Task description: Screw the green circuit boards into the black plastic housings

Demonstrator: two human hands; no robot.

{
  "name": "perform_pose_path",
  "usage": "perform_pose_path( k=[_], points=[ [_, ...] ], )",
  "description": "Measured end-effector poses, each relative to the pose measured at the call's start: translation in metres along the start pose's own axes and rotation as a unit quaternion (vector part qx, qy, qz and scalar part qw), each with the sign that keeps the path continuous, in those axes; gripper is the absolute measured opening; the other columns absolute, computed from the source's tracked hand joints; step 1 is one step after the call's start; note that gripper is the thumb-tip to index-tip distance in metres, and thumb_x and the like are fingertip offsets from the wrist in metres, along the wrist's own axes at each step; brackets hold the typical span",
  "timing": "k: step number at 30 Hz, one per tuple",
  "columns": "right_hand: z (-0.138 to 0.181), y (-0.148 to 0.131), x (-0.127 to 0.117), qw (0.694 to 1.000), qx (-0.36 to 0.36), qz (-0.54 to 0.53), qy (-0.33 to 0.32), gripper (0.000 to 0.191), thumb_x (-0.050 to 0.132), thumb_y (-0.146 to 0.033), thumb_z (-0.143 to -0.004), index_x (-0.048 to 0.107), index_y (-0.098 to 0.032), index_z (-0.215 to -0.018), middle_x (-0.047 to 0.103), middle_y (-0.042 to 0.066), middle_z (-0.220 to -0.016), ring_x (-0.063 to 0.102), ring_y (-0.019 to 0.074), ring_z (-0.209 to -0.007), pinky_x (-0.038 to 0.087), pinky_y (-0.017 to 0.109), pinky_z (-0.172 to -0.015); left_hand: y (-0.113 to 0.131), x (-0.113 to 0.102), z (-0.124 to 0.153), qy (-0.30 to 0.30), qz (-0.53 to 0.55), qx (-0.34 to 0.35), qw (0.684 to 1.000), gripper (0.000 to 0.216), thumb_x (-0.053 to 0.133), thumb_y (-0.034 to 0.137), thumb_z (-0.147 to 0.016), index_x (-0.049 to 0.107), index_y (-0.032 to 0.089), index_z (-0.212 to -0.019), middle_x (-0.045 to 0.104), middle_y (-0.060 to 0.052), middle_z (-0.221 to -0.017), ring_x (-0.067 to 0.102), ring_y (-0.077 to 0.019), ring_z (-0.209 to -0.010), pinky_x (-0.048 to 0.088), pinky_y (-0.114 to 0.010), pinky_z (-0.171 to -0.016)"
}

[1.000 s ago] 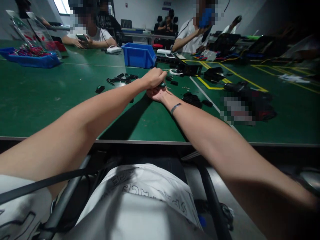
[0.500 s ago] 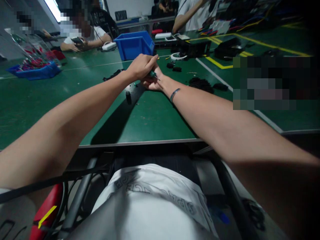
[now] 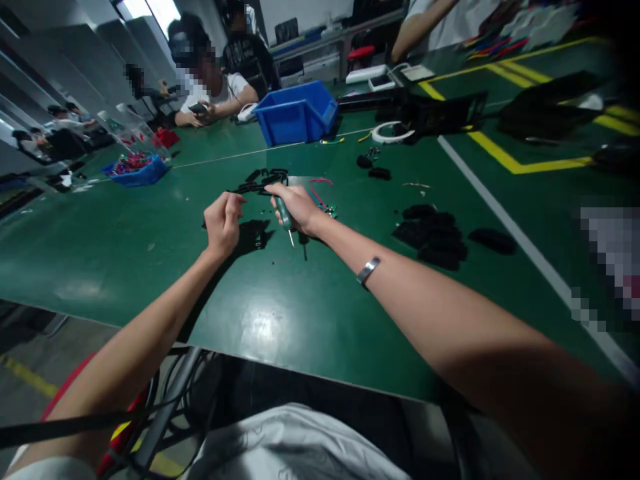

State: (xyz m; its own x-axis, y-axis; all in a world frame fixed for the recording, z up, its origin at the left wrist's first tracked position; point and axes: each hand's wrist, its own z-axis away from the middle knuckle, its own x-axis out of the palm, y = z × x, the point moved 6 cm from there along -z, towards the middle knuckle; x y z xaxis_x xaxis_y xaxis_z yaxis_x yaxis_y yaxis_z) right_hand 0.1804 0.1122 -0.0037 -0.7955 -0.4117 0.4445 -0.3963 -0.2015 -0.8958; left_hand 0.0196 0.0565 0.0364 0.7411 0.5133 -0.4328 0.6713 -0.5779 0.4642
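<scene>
My right hand (image 3: 299, 207) is wrapped round a small green-handled screwdriver (image 3: 285, 218), whose metal tip points down just above the green table (image 3: 280, 313). My left hand (image 3: 223, 222) hovers to its left with the fingers curled into a pinch; what it holds, if anything, is too small to make out. A small black part (image 3: 253, 235) lies on the table between and just below the two hands. Beyond them lies a cluster of flat black parts (image 3: 260, 182) with thin red wires (image 3: 320, 193) beside it.
A pile of black parts (image 3: 436, 233) lies to the right. A blue bin (image 3: 296, 111) stands at the back, a blue tray of coloured pieces (image 3: 134, 167) at the far left. Other people sit across the table. White and yellow tape lines (image 3: 493, 150) cross the right side.
My hands, joined around the screwdriver before, have come apart; the screwdriver is now in my right hand, the left has drawn off to the left. My head has tilted and moved closer.
</scene>
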Motion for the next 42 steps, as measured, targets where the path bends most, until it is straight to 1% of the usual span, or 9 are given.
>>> perform_pose_path(
  k=[5,12,15,20,24,28,33,37,42],
  points=[
    [-0.005,0.002,-0.002,1.0,0.006,0.021,0.004,0.049,0.068,-0.06,-0.088,0.046,-0.023,-0.063,0.037,-0.008,-0.047,0.032,0.007,-0.038,0.026,0.023,-0.036,-0.007,0.008,-0.006,-0.017,0.037,-0.021,0.999,0.052,0.04,0.053,-0.11,0.07,0.017,-0.086,0.049,0.002,-0.062,0.046,-0.0118,-0.057,0.037,-0.028,-0.06],
    [-0.003,0.001,0.002,0.999,0.015,0.043,0.016,0.046,0.075,-0.051,-0.082,0.051,-0.021,-0.057,0.031,-0.008,-0.045,0.03,0.0064,-0.036,0.023,0.023,-0.036,-0.003,0.009,0.002,-0.085,0.127,0.007,0.988,0.052,0.04,0.051,-0.111,0.073,0.018,-0.088,0.063,-0.002,-0.071,0.058,-0.0119,-0.065,0.044,-0.029,-0.067],
    [-0.004,0.002,0.002,0.998,0.017,0.05,0.029,0.045,0.077,-0.049,-0.08,0.054,-0.019,-0.056,0.036,-0.007,-0.046,0.032,0.0063,-0.036,0.023,0.022,-0.036,-0.007,0.009,0.002,-0.078,0.188,-0.009,0.979,0.05,0.042,0.051,-0.111,0.071,0.02,-0.084,0.056,0.001,-0.067,0.052,-0.0114,-0.06,0.041,-0.029,-0.064],
    [-0.009,0.002,0.001,0.995,0.015,0.073,0.059,0.048,0.072,-0.051,-0.086,0.052,-0.019,-0.055,0.035,-0.006,-0.047,0.03,0.0063,-0.038,0.022,0.022,-0.037,-0.01,0.005,-0.001,-0.063,0.252,-0.008,0.966,0.043,0.048,0.042,-0.111,0.068,0.02,-0.08,0.043,0.003,-0.062,0.042,-0.0094,-0.055,0.037,-0.029,-0.063],
    [-0.009,-0.001,0.001,0.993,0.007,0.079,0.084,0.052,0.071,-0.054,-0.086,0.047,-0.02,-0.056,0.033,-0.007,-0.047,0.028,0.0057,-0.037,0.023,0.022,-0.038,-0.01,-0.001,-0.003,-0.083,0.217,0.029,0.972,0.042,0.05,0.042,-0.11,0.066,0.019,-0.079,0.042,0.004,-0.06,0.04,-0.0091,-0.055,0.033,-0.028,-0.059],
    [-0.008,-0.002,0.001,0.993,-0.001,0.063,0.099,0.048,0.071,-0.05,-0.087,0.047,-0.021,-0.059,0.035,-0.007,-0.046,0.031,0.007,-0.038,0.025,0.022,-0.038,-0.009,0.004,-0.003,-0.163,0.173,0.06,0.969,0.045,0.051,0.051,-0.107,0.064,0.018,-0.079,0.046,0.004,-0.06,0.041,-0.0092,-0.054,0.033,-0.026,-0.057],
    [0.004,0.009,-0.001,0.991,-0.028,0.084,0.105,0.057,0.07,-0.07,-0.084,0.047,-0.022,-0.063,0.033,-0.009,-0.044,0.029,0.007,-0.036,0.027,0.022,-0.038,-0.008,0.008,0.01,-0.239,0.114,0.098,0.959,0.037,0.06,0.054,-0.101,0.071,0.018,-0.099,0.054,0.006,-0.063,0.048,-0.0092,-0.054,0.037,-0.023,-0.057],
    [0.021,0.016,-0.012,0.985,-0.044,0.094,0.134,0.062,0.068,-0.082,-0.079,0.054,-0.022,-0.068,0.042,-0.006,-0.046,0.038,0.0092,-0.038,0.032,0.024,-0.039,-0.009,0.004,0.023,-0.277,0.048,0.091,0.955,0.052,0.067,0.065,-0.093,0.066,0.017,-0.113,0.059,0.004,-0.072,0.058,-0.0122,-0.06,0.04,-0.023,-0.059],
    [0.031,-0.001,-0.017,0.987,-0.044,0.07,0.138,0.061,0.074,-0.079,-0.077,0.062,-0.019,-0.074,0.053,-0.003,-0.055,0.047,0.0095,-0.044,0.037,0.024,-0.042,-0.004,0.0,0.02,-0.323,-0.004,0.071,0.944,0.067,0.072,0.075,-0.083,0.062,0.019,-0.116,0.06,0.004,-0.077,0.061,-0.0138,-0.064,0.04,-0.024,-0.061]
  ],
)
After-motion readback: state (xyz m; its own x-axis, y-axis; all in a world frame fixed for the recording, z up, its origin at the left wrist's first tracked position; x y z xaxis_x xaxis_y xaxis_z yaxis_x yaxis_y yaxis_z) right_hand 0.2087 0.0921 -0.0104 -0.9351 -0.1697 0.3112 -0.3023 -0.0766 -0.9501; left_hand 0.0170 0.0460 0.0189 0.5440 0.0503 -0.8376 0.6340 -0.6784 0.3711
